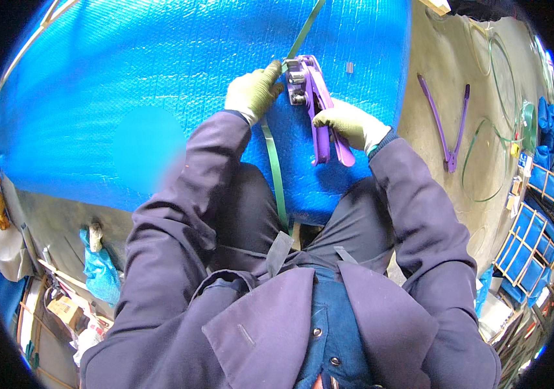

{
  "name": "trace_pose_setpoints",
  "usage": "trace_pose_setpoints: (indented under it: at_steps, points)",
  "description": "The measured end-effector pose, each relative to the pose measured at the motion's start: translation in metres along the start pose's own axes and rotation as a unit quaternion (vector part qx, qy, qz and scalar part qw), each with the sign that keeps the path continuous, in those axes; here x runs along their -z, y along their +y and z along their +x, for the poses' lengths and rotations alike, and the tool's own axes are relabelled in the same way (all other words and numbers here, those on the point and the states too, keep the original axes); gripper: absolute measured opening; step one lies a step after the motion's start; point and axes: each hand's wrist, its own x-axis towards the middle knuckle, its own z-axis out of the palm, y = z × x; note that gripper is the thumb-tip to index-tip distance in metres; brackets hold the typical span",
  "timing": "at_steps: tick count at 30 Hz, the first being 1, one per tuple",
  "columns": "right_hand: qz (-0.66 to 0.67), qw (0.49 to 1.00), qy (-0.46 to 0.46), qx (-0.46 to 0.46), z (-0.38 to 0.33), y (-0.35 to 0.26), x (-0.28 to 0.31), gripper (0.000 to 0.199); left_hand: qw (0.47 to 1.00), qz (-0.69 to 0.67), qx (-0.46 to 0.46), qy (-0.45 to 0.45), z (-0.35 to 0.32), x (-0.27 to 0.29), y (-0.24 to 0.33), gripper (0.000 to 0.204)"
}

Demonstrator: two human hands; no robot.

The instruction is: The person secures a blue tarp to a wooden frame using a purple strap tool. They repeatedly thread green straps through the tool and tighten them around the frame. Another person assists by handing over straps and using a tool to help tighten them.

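Note:
A large load in blue bubble wrap [134, 71] lies before my knees. Across it runs a green strap [276, 172], its near end hanging down between my legs. On the wrap rests a purple strapping tensioner [316, 97] with a metal head, set on the strap's line. My right hand [355, 126], in a pale green work glove, is closed round the tensioner's handles. The gloved left hand [255, 94] pinches the strap beside the tool's head, thumb and forefinger together at the metal. How the strap passes through the head cannot be made out.
On the concrete floor to the right lies a purple long-handled tool [449, 146], handles spread. Loose green strap loops [466, 175] curl beyond it. Wooden-framed blue bundles [529, 236] stand at the far right. A blue mesh bag [102, 262] and a cardboard box [64, 310] are at lower left.

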Motion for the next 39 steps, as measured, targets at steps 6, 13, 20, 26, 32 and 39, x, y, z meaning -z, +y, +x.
trace_pose_setpoints:
  at_steps: [6,13,20,26,32,39]
  points:
    - [0.041,0.999,-0.001,-0.011,-0.011,0.002,0.001,0.04,0.985,0.141,-0.093,-0.01,0.028,0.022,-0.003,0.036]
    - [0.058,0.998,-0.013,-0.008,-0.014,0.015,0.019,0.043,0.972,-0.191,-0.096,-0.1,0.053,0.03,-0.043,0.03]
    - [0.067,0.997,-0.035,-0.035,-0.019,0.014,0.02,0.038,0.955,-0.014,-0.294,0.046,0.053,0.036,-0.046,0.035]
    - [-0.101,0.995,0.011,0.009,-0.035,0.0,0.031,0.039,0.965,0.066,-0.253,0.024,0.043,0.035,-0.025,0.04]
    - [0.017,0.998,0.0,-0.055,-0.051,0.003,0.032,0.039,0.962,0.075,-0.262,0.03,0.042,0.03,-0.017,0.042]
    - [0.132,0.988,-0.039,-0.067,-0.051,0.022,0.018,0.034,0.966,0.036,-0.254,0.024,0.046,0.031,-0.019,0.044]
